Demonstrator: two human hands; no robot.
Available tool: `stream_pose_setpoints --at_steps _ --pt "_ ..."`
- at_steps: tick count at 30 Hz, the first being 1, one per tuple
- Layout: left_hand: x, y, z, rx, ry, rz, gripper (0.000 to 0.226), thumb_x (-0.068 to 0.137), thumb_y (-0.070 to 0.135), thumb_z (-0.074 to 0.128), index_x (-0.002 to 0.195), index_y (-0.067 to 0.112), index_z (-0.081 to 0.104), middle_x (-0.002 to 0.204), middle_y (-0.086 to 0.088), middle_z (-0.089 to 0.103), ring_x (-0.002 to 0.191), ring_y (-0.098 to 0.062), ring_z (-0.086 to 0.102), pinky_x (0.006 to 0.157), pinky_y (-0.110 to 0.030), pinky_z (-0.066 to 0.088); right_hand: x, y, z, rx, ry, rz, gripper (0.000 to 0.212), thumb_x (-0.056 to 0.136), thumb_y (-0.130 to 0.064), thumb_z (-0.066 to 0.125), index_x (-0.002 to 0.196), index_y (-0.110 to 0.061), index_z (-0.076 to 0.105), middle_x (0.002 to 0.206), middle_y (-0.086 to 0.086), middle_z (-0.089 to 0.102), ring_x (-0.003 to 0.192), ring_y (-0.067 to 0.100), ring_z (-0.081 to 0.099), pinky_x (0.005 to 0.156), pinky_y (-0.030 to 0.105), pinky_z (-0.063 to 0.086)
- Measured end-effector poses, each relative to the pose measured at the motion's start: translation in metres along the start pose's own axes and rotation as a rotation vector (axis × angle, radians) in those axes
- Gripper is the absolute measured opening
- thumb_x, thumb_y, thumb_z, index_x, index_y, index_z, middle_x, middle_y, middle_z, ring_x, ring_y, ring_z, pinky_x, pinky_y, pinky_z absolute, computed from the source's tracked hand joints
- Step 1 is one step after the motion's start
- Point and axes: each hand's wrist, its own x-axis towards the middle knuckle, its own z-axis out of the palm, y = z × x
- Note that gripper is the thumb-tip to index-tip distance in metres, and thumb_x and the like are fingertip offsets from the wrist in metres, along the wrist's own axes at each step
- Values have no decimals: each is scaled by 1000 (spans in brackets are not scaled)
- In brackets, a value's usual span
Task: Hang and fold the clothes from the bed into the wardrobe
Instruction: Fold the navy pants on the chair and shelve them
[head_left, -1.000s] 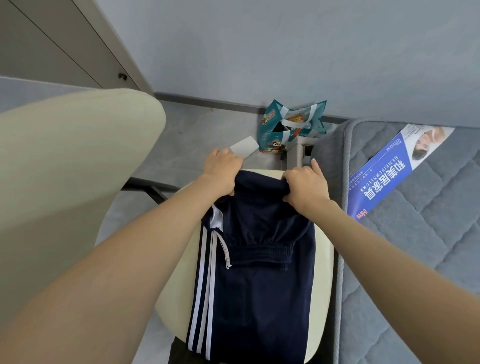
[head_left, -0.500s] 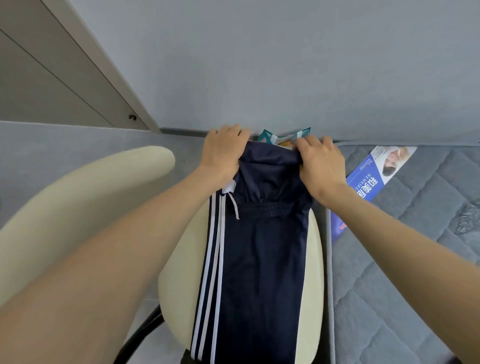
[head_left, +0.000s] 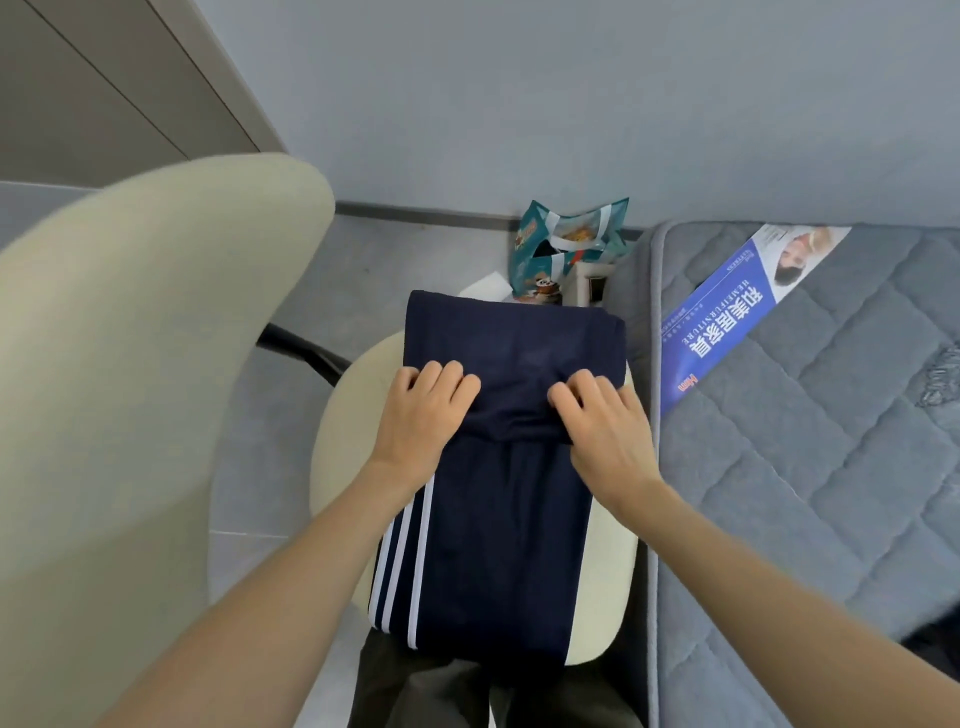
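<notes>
Navy trousers (head_left: 493, 545) with white side stripes lie lengthwise on the cream seat (head_left: 348, 415) of a chair. Their far part is doubled back toward me, which leaves a fold at the far end and a loose edge across the middle. My left hand (head_left: 421, 415) grips that edge on the left with curled fingers. My right hand (head_left: 605, 431) grips it on the right in the same way. The near end of the trousers hangs over the seat's front rim.
The chair's cream backrest (head_left: 156, 364) fills the left. A grey quilted mattress (head_left: 805, 467) with a blue label (head_left: 727, 322) lies on the right. A teal bag (head_left: 566, 249) stands on the floor beyond the seat. A wardrobe panel (head_left: 104, 78) is at the top left.
Both hands have carried the waistband end from the far side toward me and laid it over the trousers, folding them. The view has tilted downward.
</notes>
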Motion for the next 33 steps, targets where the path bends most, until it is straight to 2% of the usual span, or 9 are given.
stream_pose_setpoints --at_steps 4,8,11,13,16,19,21,24,33 --pt "-27 16 20 108 -260 -41 66 48 -5 60 105 26 68 83 1 57 68 -16 52 61 -26 43 -26 -9 29 -35 -206 -10 57 52 13 68 102 -13 57 89 5 52 70 23 47 59 32 34" --pt "-42 27 36 155 -417 -97 92 59 1 56 143 35 41 108 4 61 77 -13 53 71 -24 45 -42 -13 53 -51 -339 25 55 71 4 65 118 -17 45 102 3 50 85 22 45 67 31 31" --pt "-58 31 44 81 -466 -115 101 61 0 64 150 30 25 125 -2 54 91 -17 55 83 -28 46 -44 -12 57 -28 -435 11 48 76 -7 63 117 -19 41 106 1 49 91 21 44 70 30 28" --pt "-67 33 43 -122 -437 -121 96 62 2 68 148 23 33 124 -7 49 97 -23 52 85 -33 43 -41 -12 52 82 -492 40 36 76 -19 61 108 -21 44 101 -3 52 90 20 45 72 29 30" --pt "-58 30 35 -393 -159 -204 61 68 6 66 128 14 58 114 -8 52 96 -24 52 85 -37 44 -32 -18 36 382 -225 178 19 72 -13 57 88 -18 49 84 -6 57 79 19 47 73 35 42" --pt "-28 30 35 -409 -73 -277 61 85 6 52 144 12 40 143 -9 42 129 -27 42 107 -40 33 -11 -26 31 392 101 180 33 79 -1 56 111 -8 61 122 9 59 114 28 52 99 43 44" --pt "-7 30 43 -350 -140 -284 60 95 12 41 151 14 20 158 -6 21 145 -28 19 119 -45 12 8 -30 36 347 33 195 52 90 -5 50 141 -7 44 152 12 36 143 31 26 119 44 20" --pt "9 32 67 -244 -242 -294 58 102 27 28 152 19 0 161 -3 -1 148 -26 -3 116 -51 -7 27 -32 59 278 -110 166 61 100 -19 40 154 -13 12 162 8 8 149 27 0 121 41 1" --pt "-2 28 106 -404 -253 -281 64 100 34 34 152 29 -3 159 -6 -12 147 -34 -6 118 -53 5 16 3 107 88 -183 27 63 101 -51 27 155 -26 8 162 1 3 149 26 -3 122 43 1"
